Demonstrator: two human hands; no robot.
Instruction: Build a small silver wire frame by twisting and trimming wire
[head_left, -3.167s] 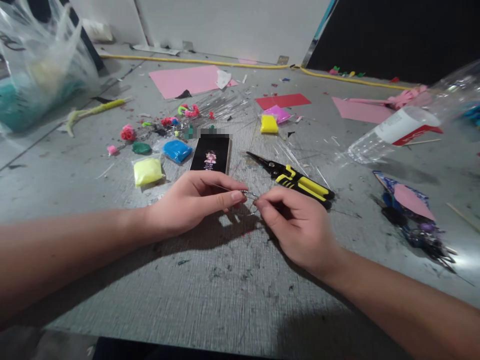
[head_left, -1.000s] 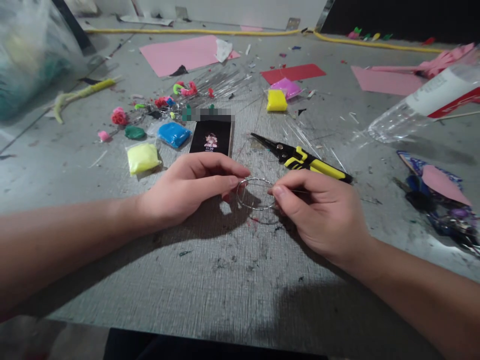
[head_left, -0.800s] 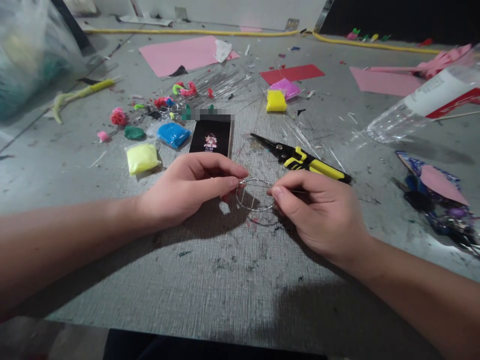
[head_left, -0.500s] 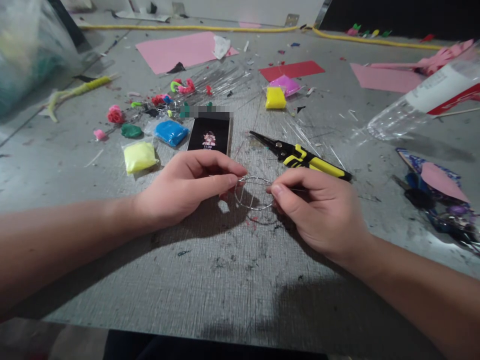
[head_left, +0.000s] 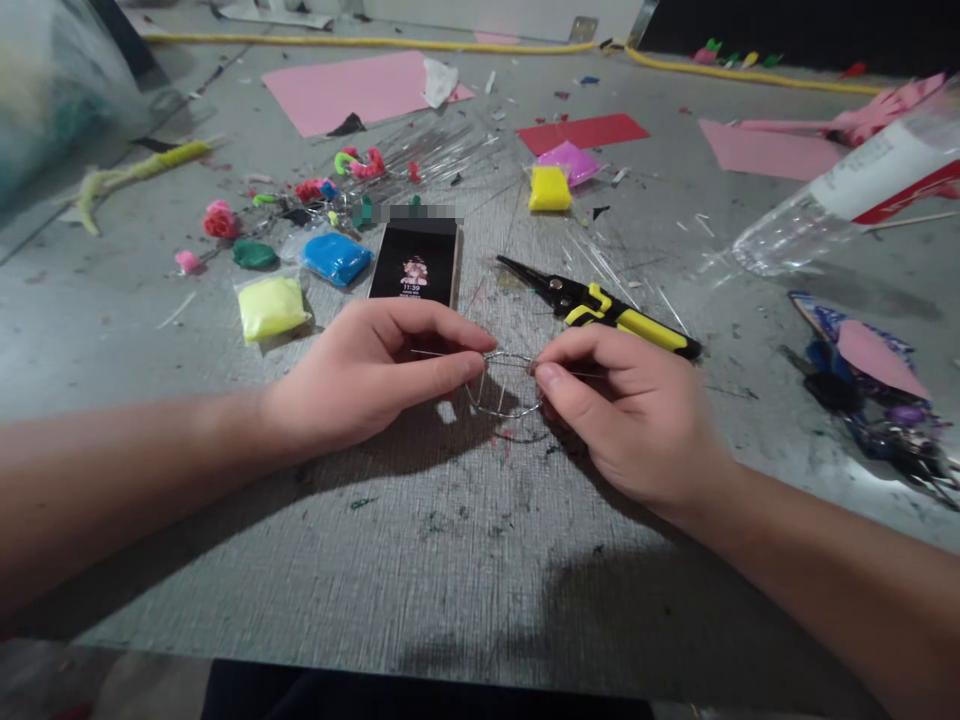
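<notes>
Wire loop (head_left: 504, 408), thin and silvery, is held low over the grey desk (head_left: 450, 560), pinched between thumb and forefinger on each side: left hand (head_left: 367, 375) at its 9 o'clock, right hand (head_left: 630, 420) at its 3 o'clock. Yellow-handled wire cutters (head_left: 607, 310) lie at 1 o'clock and a smartphone (head_left: 415, 265) at 11 o'clock.

The wire (head_left: 499, 413) is thin and silver; it is bent into a small round ring; the left hand (head_left: 367, 375) and right hand (head_left: 630, 420) pinch its two sides.
</notes>
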